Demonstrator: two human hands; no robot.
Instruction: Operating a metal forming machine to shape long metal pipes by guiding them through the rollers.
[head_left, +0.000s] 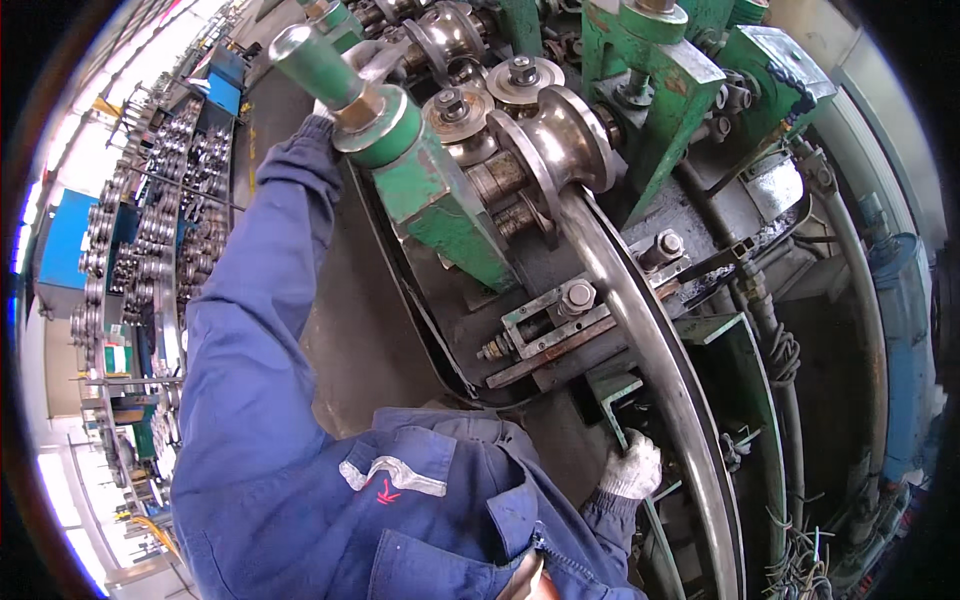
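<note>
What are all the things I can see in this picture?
Metal tube: one, shiny grey, curving down the middle-right.
Big rollers: several, silver, top centre.
Machine frame: green, around the rollers.
Handle: one, green, top left.
Bolts: several, grey, on brackets beside the tube.
Hoses: a few, dark, right side.
Racks of spare rollers: many, grey, far left.
Left hand: at the green handle, mostly hidden.
Right hand: white glove, beside the tube.
</note>
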